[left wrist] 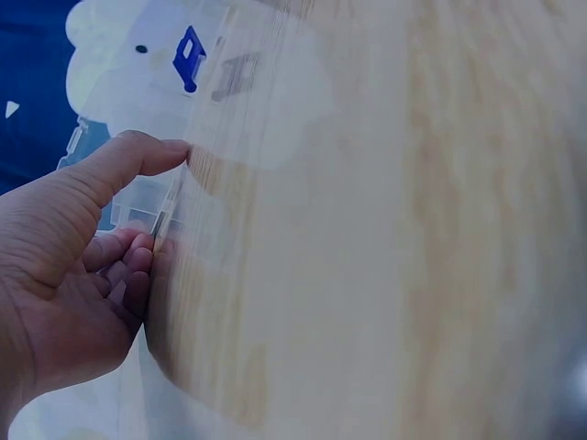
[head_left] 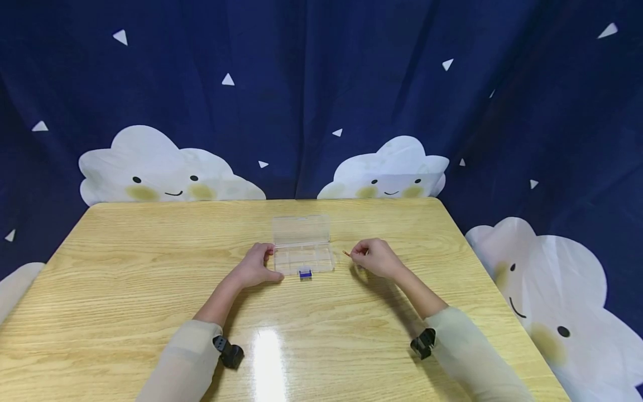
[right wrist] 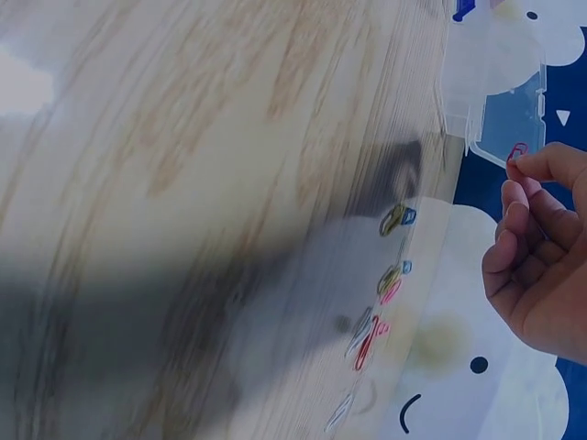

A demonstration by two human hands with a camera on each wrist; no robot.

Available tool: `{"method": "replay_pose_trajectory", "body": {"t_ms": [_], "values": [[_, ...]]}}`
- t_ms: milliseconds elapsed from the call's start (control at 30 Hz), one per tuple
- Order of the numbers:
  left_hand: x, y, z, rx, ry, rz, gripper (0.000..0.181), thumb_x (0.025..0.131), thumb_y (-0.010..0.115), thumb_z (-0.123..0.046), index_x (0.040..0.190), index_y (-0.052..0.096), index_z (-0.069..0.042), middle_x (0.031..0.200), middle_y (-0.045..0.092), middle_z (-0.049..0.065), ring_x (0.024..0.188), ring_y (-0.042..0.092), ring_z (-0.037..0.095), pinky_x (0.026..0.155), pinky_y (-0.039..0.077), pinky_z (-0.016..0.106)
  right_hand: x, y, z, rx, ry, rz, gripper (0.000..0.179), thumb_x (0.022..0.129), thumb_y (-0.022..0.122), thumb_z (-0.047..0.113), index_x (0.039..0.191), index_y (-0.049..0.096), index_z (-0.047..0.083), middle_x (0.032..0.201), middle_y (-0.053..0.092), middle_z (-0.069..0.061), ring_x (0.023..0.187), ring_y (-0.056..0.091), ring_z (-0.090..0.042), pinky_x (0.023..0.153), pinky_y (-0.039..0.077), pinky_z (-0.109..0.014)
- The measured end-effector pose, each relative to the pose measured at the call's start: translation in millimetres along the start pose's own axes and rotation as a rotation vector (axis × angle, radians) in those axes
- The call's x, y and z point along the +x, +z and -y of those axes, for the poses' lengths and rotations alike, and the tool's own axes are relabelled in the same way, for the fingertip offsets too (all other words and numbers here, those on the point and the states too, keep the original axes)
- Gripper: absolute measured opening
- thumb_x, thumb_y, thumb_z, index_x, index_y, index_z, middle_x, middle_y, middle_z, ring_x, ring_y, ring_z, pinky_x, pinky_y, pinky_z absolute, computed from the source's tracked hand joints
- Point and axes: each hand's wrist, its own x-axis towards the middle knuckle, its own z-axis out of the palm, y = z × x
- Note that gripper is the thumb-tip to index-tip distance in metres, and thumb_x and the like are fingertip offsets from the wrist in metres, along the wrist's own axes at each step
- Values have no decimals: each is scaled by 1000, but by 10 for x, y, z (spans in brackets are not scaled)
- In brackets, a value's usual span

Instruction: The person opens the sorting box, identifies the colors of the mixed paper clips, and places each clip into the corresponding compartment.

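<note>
A clear plastic compartment box (head_left: pixel 296 260) lies on the table with its transparent lid (head_left: pixel 300 229) swung back. Its blue latch (head_left: pixel 305 274) is at the front edge. My left hand (head_left: pixel 256 267) grips the box's left end, thumb at the front corner and fingers at the rear. To the right of the box, my right hand (head_left: pixel 375 258) pinches a red paper clip (right wrist: pixel 516 150) between thumb and fingertips, raised above the table. Several coloured paper clips (right wrist: pixel 393 220) lie on the tabletop in the right wrist view; the right hand mostly hides them in the head view.
The wooden table (head_left: pixel 150 268) extends to both sides and in front of the box. A dark blue curtain (head_left: pixel 296 100) with white clouds hangs along its far edge and right side. Small black devices (head_left: pixel 423 343) are strapped at both sleeves.
</note>
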Motion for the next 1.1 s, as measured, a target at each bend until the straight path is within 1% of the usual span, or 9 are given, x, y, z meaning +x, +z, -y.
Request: {"method": "replay_pose_trajectory", "body": {"t_ms": [367,500,667,767,967,1100], "values": [[12,13,6,0,-8,7,75,69,80,-20,128,42,8,113,45,18,99,42,26,86,39,38,31,57,104,-7,-18,10,19,88,58,18,91,70,4,73,60,0,59,45,-11,56,40,-25],[7,7,-10,3,-8,8,75,69,80,-19,128,41,9,110,44,18,98,42,26,86,39,38,43,80,158,-9,-32,12,18,87,59,18,90,70,4,74,61,0,60,46,-11,58,40,-25],[3,4,-8,21,-7,12,75,70,80,-20,128,41,8,110,44,17,97,42,26,85,39,37,60,142,222,-23,-41,3,16,86,59,17,88,71,6,74,61,1,62,47,-10,59,40,-25],[6,1,-8,24,0,9,74,70,79,-21,127,42,8,109,45,17,95,41,25,83,39,36,71,176,249,-18,-45,9,16,86,59,17,88,71,6,72,61,2,61,46,-10,58,39,-25],[12,8,6,21,18,0,70,69,80,-19,123,44,7,108,45,17,94,41,24,82,39,35,127,226,300,-19,-87,-7,12,85,60,16,83,71,10,73,62,2,65,49,-9,62,41,-24],[8,2,-3,17,21,-4,70,69,80,-19,123,44,7,108,45,17,93,41,24,81,38,34,163,255,338,-3,-95,7,14,84,60,15,84,71,8,72,61,2,63,47,-9,61,41,-23]]}}
